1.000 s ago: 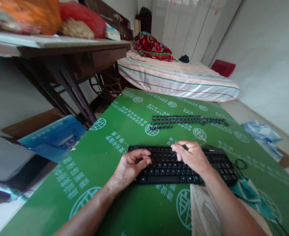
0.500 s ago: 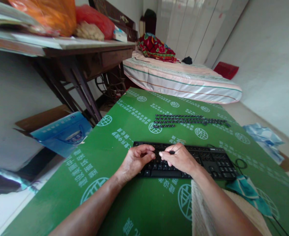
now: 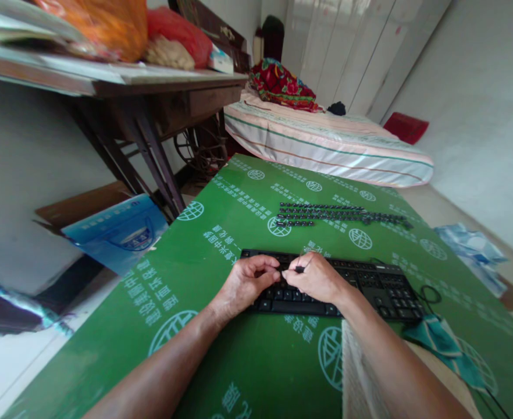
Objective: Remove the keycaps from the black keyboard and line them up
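A black keyboard (image 3: 309,307) lies on the green table, with dark gaps in its upper rows where keycaps are off. Over its left part, my left hand (image 3: 252,282) is closed in a pinch; whatever its fingertips hold is too small to make out. Close beside it, my right hand (image 3: 315,276) grips a small black-handled tool (image 3: 299,269) with thin wire, which looks like a keycap puller. The fingertips of both hands almost meet above the keys. Beyond the keyboard, loose black keycaps (image 3: 321,214) lie in several rows.
Right of the keyboard lie its coiled cable (image 3: 431,293) and a teal checked cloth (image 3: 446,346). A beige cloth (image 3: 356,372) sits under my right forearm. The green table (image 3: 213,372) has a wooden desk (image 3: 169,87) at left and a bed (image 3: 326,145) behind.
The whole view has shifted slightly. My hands stay over the same part of the keyboard, and the tool in my right hand has turned a little.
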Motion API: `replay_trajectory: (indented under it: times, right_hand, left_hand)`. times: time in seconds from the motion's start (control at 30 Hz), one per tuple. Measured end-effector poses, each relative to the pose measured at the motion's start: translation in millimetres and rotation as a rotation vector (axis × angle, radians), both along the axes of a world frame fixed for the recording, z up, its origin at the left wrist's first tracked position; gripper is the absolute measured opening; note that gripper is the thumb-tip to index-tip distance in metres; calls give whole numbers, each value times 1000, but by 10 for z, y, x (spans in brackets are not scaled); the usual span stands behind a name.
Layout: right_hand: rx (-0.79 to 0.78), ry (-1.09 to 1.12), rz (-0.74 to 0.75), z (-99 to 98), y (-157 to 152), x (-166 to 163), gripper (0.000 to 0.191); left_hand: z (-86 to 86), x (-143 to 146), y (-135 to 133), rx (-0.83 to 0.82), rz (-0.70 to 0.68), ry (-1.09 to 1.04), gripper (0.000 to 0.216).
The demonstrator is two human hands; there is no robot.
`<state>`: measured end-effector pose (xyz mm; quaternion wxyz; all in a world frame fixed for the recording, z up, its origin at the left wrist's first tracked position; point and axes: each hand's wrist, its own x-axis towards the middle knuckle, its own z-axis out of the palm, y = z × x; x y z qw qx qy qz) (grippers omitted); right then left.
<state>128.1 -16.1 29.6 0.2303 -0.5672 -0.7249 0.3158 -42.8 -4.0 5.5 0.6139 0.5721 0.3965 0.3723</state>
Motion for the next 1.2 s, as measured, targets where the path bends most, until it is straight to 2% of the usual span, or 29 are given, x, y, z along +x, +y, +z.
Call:
replay_trajectory:
  times: [0.13, 0.33, 0.47, 0.6, 0.67, 0.97, 1.1, 1.2]
  right_hand:
    - [33, -10, 3, -55, 12, -2, 29]
    - [3, 10, -59, -77, 0, -14, 25]
    - [16, 38, -169, -120, -42, -49, 19]
    - [100, 42, -266, -185, -91, -80, 11]
    - [128, 31, -295, -213, -109, -88, 8]
    - [216, -20, -354, -239, -160, -132, 7]
    - [194, -6, -389, -243, -157, -165, 8]
    - [203, 25, -424, -252, -156, -185, 10]
  left_hand:
    - [3, -1, 0, 10, -2, 2, 21]
    - [-40, -2, 2, 80, -22, 56, 22]
    - [-46, -1, -15, 253, -33, 203, 22]
    - [10, 16, -44, 484, -82, 417, 23]
    - [42, 32, -56, 550, -100, 504, 26]
    - [173, 144, -75, 624, -218, 752, 31]
    - [182, 255, -58, 626, -181, 847, 24]
    - [120, 301, -33, 633, -136, 795, 22]
